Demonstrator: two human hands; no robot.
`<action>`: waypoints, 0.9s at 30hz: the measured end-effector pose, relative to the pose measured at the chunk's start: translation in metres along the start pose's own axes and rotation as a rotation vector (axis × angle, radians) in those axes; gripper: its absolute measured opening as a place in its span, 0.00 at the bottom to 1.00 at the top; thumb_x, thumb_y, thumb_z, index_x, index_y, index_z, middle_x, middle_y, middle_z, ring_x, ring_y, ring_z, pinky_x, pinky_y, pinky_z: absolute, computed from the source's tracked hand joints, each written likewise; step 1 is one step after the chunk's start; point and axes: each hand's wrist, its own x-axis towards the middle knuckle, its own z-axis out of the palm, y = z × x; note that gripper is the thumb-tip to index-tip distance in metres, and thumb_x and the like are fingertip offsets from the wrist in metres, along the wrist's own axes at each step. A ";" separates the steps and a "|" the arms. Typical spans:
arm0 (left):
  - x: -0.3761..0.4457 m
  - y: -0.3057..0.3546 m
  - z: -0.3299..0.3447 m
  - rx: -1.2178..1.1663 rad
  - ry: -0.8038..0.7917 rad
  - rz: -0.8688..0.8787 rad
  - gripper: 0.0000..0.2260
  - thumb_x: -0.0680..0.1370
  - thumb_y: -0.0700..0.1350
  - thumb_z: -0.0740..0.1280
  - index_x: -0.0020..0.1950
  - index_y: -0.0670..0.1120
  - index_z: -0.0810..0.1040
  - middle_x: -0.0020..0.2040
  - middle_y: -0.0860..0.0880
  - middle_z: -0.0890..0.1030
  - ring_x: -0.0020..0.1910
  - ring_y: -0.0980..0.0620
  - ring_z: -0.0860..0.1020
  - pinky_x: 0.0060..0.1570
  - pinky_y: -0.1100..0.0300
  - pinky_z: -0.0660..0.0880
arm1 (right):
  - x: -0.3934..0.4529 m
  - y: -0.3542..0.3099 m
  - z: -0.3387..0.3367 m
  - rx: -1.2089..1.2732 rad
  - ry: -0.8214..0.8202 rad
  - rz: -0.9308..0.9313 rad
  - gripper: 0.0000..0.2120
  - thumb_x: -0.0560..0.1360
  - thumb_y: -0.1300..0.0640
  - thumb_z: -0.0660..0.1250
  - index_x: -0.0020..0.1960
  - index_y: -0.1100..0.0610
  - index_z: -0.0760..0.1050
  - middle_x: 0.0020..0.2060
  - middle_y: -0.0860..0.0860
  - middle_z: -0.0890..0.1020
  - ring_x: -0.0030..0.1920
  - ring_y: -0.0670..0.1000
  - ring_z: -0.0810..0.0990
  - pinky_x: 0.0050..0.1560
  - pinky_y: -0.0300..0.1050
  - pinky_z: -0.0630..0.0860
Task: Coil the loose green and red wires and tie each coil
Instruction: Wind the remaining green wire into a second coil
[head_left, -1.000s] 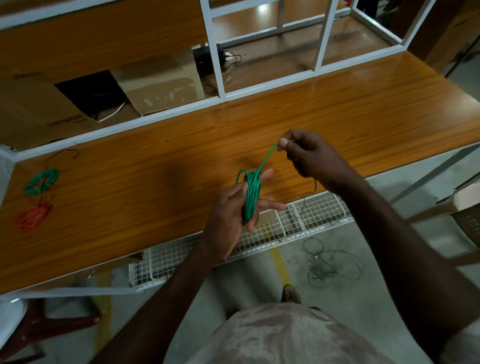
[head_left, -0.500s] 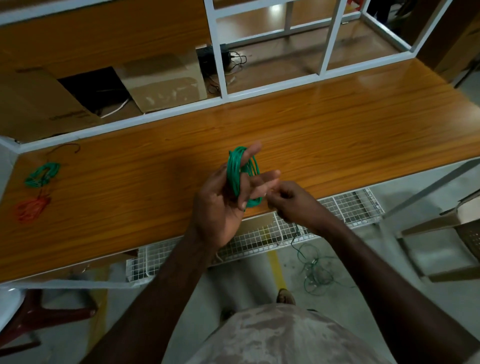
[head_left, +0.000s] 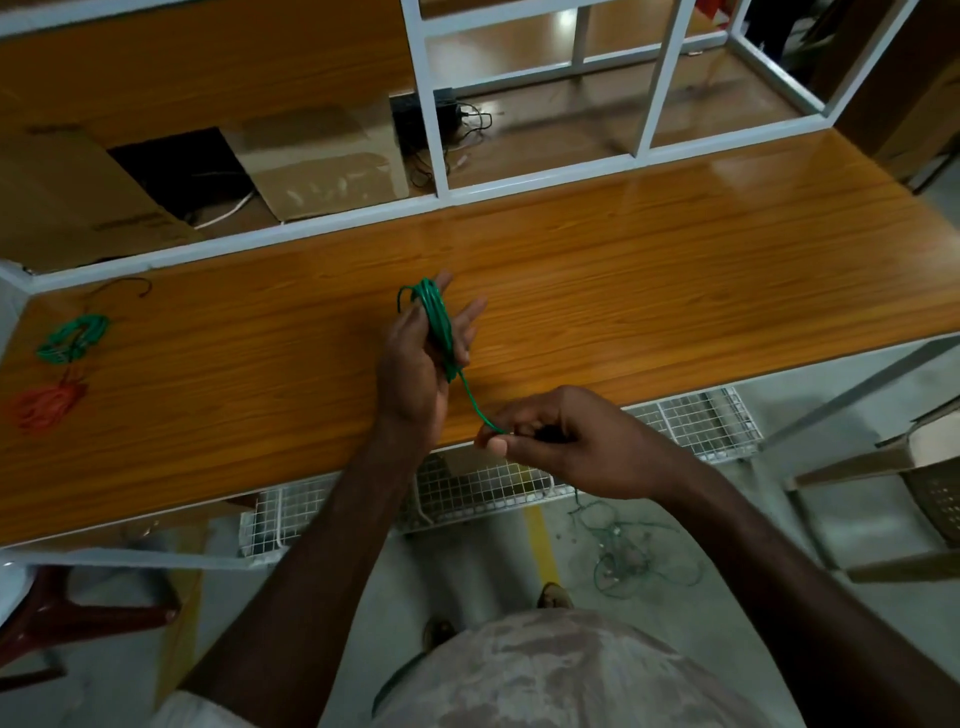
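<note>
1. Wooden worktop (head_left: 649, 270) w/ white frame (head_left: 431, 98) behind it; cardboard boxes (head_left: 322, 161) past the frame.
2. Wire basket (head_left: 467, 488) under worktop's front edge; loose green wire tangle (head_left: 631, 556) on floor, right of it.
3. Left hand (head_left: 421, 358) over worktop, fingers spread, green wire coil (head_left: 436, 322) looped round them.
4. Right hand (head_left: 566, 441) at worktop edge, thumb + fingers pinching the coil's tail end, strand taut between the hands.
5. Far left on worktop: finished green coil (head_left: 72, 338), red coil (head_left: 44, 410) just beside it, nearer the front edge.
</note>
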 end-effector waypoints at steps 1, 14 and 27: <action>0.000 -0.003 0.001 0.059 0.010 0.024 0.21 0.91 0.44 0.47 0.79 0.40 0.70 0.31 0.40 0.77 0.66 0.44 0.83 0.67 0.52 0.75 | -0.002 -0.004 -0.005 0.001 -0.022 -0.014 0.08 0.84 0.51 0.70 0.58 0.52 0.86 0.27 0.49 0.73 0.29 0.44 0.68 0.32 0.45 0.65; -0.026 -0.012 0.007 0.550 -0.112 -0.009 0.19 0.91 0.45 0.52 0.71 0.38 0.78 0.29 0.57 0.82 0.44 0.21 0.81 0.29 0.57 0.68 | 0.024 -0.019 -0.084 0.161 0.271 -0.196 0.11 0.87 0.58 0.64 0.50 0.65 0.77 0.28 0.43 0.69 0.25 0.47 0.64 0.28 0.42 0.63; -0.022 0.045 -0.074 0.109 -0.422 -0.128 0.25 0.88 0.48 0.50 0.76 0.32 0.72 0.25 0.36 0.62 0.53 0.35 0.86 0.71 0.42 0.75 | 0.138 -0.007 -0.032 0.116 0.323 -0.117 0.09 0.86 0.57 0.66 0.51 0.62 0.79 0.33 0.41 0.74 0.29 0.51 0.66 0.29 0.44 0.64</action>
